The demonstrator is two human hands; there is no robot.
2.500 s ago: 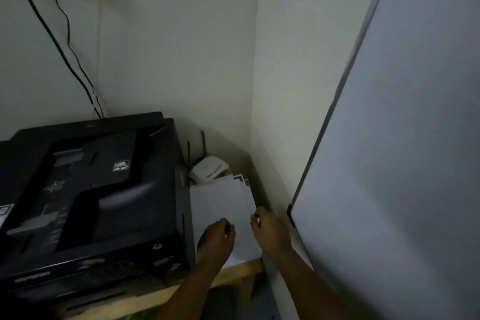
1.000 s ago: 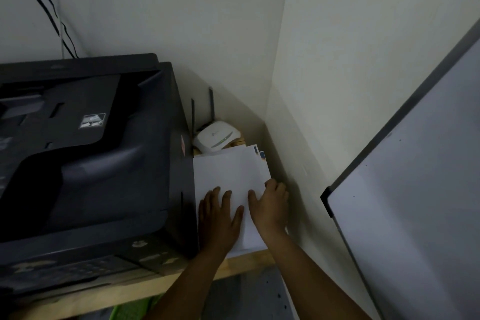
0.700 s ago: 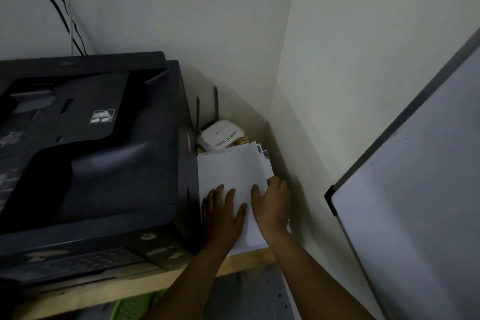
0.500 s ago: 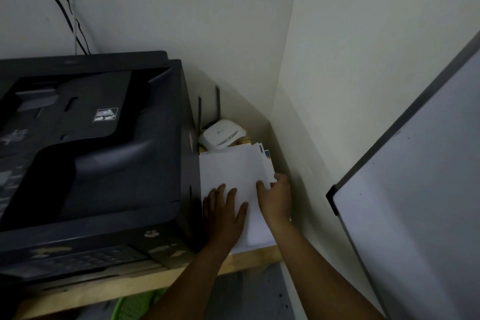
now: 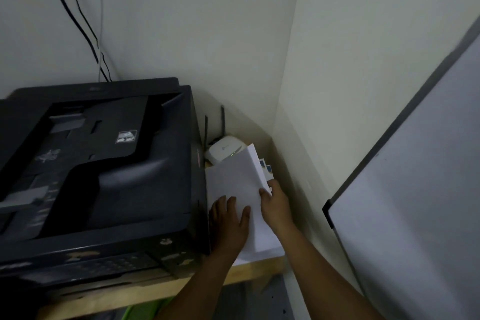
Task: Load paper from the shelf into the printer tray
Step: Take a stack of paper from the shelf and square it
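Paper stack (image 5: 233, 182) sits on the wooden shelf (image 5: 249, 270), at its right end, wedged btwn the printer (image 5: 98, 176) side and the wall corner. L hand (image 5: 228, 223) lies flat, fingers spread, pressing the near part of the stack. R hand (image 5: 276, 205) pinches the stack's right edge, thumb on top, and peels a batch of sheets upward; far end is raised and fanned.

Risks, as I judge them:
- Thin batch may curl or crease if lifted by one edge only.
- Printed sheets (image 5: 267, 169) under the white ones could come along w/ the blanks.
- Raised far edge is close to the router (image 5: 224, 150); a forward push may nudge it.

Clearance: tight left (printer), right and rear (walls). Open room is upward and toward me, past the shelf's front edge. Whiteboard (image 5: 415, 189) at right limits elbow swing. Printer tray not visible.
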